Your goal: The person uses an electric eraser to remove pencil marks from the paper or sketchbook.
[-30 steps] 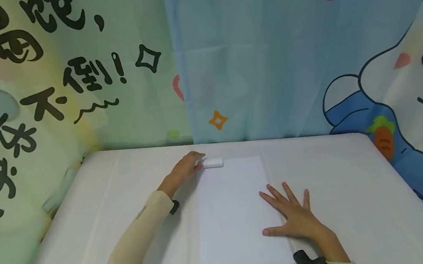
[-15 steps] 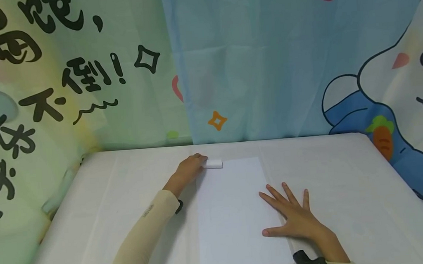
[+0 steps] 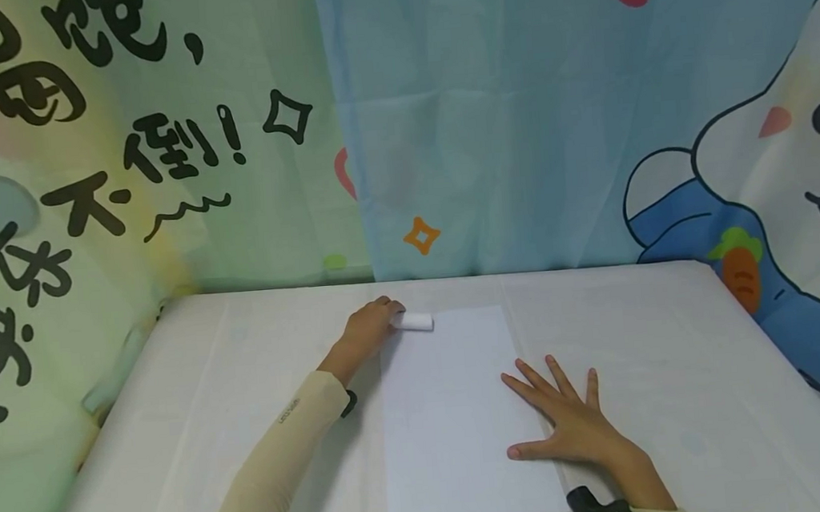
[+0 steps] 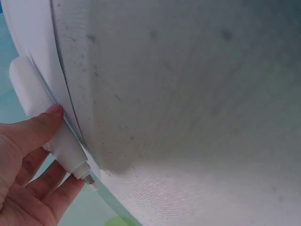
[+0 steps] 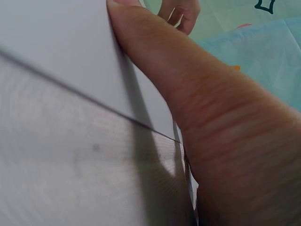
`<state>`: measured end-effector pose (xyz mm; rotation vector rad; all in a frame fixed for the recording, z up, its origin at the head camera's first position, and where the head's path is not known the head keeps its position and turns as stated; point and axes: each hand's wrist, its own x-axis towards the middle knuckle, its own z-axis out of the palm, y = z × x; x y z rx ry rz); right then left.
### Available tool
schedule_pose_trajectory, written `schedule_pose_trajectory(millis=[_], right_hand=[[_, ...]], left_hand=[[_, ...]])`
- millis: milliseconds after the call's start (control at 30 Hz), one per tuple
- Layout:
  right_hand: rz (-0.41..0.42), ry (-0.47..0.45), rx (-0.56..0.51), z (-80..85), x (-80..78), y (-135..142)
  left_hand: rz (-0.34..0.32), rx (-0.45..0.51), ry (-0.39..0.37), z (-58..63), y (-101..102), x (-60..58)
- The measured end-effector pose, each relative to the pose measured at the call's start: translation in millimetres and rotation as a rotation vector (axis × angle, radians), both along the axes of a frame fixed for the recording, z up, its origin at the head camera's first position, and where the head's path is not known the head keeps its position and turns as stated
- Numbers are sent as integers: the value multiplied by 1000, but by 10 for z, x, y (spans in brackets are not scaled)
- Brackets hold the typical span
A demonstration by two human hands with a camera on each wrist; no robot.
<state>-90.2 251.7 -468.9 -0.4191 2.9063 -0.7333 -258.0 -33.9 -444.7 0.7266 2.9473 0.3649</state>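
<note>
My left hand (image 3: 368,327) pinches a white pen-like tube (image 3: 415,321) above the top left corner of a blank white sheet of paper (image 3: 460,437). In the left wrist view the thumb lies over the tube (image 4: 68,146) with the fingers beneath, and a narrow metal tip (image 4: 89,179) sticks out at its lower end. My right hand (image 3: 571,424) lies with fingers spread on the paper's right edge. The right wrist view shows its thumb up close on the paper (image 5: 51,42).
A white-covered table (image 3: 679,363) bears the paper. Behind it hangs a printed curtain (image 3: 502,136), green at left and blue at right. Dark straps (image 3: 603,507) sit at both wrists.
My left hand has shifted slightly right, and the tube now tilts a little, its right end lower. My right hand has stayed in place on the paper.
</note>
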Motion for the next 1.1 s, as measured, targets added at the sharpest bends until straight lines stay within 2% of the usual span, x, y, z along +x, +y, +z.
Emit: schedule_pose_trajectory(millis=[233, 400, 500, 700, 900, 1100], right_hand=[[2, -1, -14, -6, -13, -22], [10, 2, -31, -33, -15, -38], [7, 2, -14, -47, -17, -21], [11, 29, 4, -23, -38, 17], [14, 11, 13, -18, -33, 23], [14, 18, 7, -28, -22, 18]], left_hand=[[13, 19, 46, 36, -33, 31], [78, 89, 84, 90, -87, 41], [89, 154, 94, 118, -107, 43], [106, 278, 51, 165, -97, 56], [124, 362, -15, 182, -79, 116], [88, 414, 11, 252, -83, 221]])
